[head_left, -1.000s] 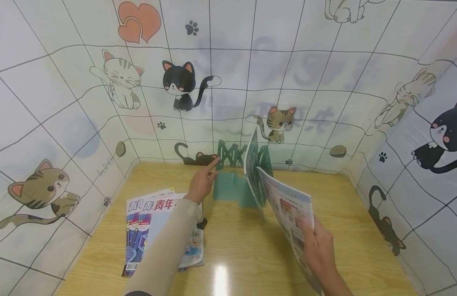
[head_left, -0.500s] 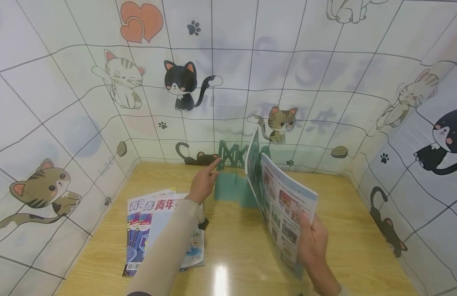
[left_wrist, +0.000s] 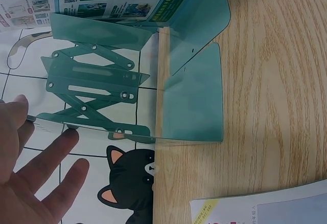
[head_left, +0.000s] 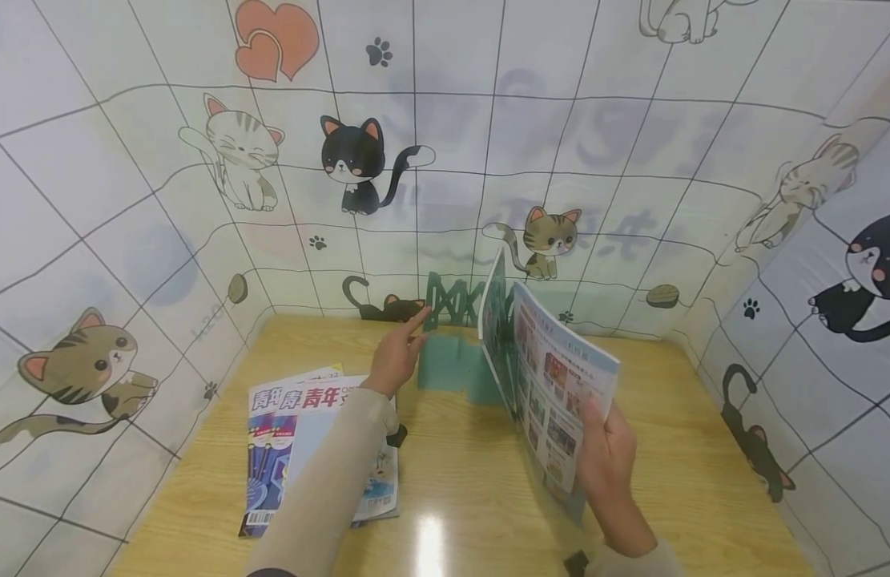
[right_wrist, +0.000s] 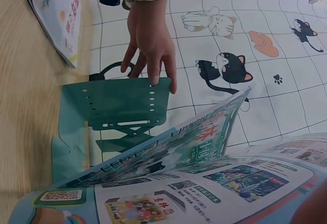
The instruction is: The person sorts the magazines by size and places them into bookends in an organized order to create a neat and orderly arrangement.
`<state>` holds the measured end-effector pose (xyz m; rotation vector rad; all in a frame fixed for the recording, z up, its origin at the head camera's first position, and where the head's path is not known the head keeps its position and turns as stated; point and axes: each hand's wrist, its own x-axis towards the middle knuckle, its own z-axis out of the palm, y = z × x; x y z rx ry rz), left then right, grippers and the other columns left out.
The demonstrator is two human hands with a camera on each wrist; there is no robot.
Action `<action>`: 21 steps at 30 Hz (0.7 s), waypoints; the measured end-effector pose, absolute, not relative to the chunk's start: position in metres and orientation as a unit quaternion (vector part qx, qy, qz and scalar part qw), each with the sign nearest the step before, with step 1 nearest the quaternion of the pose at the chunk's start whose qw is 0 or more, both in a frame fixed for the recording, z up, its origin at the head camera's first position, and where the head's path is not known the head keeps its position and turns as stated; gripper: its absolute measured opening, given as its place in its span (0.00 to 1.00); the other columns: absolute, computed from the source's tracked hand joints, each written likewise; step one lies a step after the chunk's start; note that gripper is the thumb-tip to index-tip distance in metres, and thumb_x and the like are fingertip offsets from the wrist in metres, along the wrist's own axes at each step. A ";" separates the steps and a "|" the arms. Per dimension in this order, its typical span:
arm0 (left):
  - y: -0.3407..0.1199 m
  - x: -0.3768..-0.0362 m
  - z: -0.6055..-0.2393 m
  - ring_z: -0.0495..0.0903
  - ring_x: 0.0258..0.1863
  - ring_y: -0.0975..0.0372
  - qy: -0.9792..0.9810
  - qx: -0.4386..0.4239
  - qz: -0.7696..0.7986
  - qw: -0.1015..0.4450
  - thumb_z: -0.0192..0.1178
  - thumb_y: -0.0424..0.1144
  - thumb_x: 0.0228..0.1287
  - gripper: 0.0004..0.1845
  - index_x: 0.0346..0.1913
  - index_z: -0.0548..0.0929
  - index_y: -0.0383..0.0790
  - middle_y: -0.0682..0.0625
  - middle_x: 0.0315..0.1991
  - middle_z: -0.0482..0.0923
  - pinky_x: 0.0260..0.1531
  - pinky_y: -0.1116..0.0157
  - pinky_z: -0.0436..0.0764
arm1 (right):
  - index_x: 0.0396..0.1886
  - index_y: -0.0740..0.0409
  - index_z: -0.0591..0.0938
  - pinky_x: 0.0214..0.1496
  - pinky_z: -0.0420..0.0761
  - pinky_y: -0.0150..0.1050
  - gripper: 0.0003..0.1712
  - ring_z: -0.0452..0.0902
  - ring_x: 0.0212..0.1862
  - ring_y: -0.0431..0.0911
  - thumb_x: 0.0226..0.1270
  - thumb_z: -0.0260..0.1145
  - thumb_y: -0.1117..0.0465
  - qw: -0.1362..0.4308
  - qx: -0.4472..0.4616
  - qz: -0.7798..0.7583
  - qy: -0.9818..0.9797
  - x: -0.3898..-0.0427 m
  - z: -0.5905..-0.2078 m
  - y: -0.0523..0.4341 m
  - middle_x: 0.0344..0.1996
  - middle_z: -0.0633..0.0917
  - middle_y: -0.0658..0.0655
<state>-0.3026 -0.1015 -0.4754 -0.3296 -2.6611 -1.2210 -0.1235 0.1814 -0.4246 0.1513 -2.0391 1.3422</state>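
Observation:
A green metal expandable bookend (head_left: 441, 365) stands against the back wall. My left hand (head_left: 392, 359) holds the upper edge of its left end plate (right_wrist: 125, 98), fingertips lying on both sides. One magazine (head_left: 492, 320) stands upright in the bookend's right part. My right hand (head_left: 606, 457) grips a second magazine (head_left: 556, 385) by its near edge, thumb on the printed face. Its far end reaches in at the right of the standing one, and its pages bow in the right wrist view. The bookend's right end plate is mostly hidden behind the magazines.
Several overlapping magazines (head_left: 266, 481) lie at the left of the wooden table (head_left: 459, 473), partly under my left forearm. A cat-printed tile-pattern covering (head_left: 452, 184) encloses the table at the back and sides.
My right hand has moved the magazine slightly forward and upward, turning its printed face more toward the head camera. The left hand stays at the bookend.

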 end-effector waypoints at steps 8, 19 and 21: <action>-0.102 -0.303 -0.477 0.67 0.12 0.62 -0.904 -0.123 -0.394 0.107 0.55 0.42 0.73 0.28 0.73 0.66 0.60 0.49 0.15 0.70 0.14 0.65 0.65 | 0.58 0.70 0.77 0.43 0.78 0.29 0.19 0.78 0.48 0.33 0.77 0.47 0.68 0.349 0.070 0.564 -0.745 -0.143 -0.423 0.174 0.51 0.82 0.66; -0.101 -0.303 -0.475 0.65 0.11 0.64 -0.907 -0.119 -0.389 0.109 0.56 0.39 0.72 0.29 0.73 0.66 0.60 0.53 0.12 0.67 0.13 0.65 0.64 | 0.55 0.73 0.78 0.46 0.78 0.29 0.17 0.79 0.49 0.36 0.75 0.48 0.71 0.386 0.089 0.576 -0.715 -0.173 -0.437 0.165 0.49 0.82 0.71; -0.101 -0.303 -0.475 0.64 0.11 0.64 -0.907 -0.119 -0.389 0.110 0.56 0.39 0.72 0.28 0.73 0.66 0.59 0.53 0.12 0.66 0.12 0.65 0.64 | 0.54 0.72 0.79 0.46 0.78 0.27 0.16 0.80 0.48 0.39 0.75 0.49 0.71 0.393 0.085 0.570 -0.717 -0.178 -0.439 0.163 0.48 0.83 0.70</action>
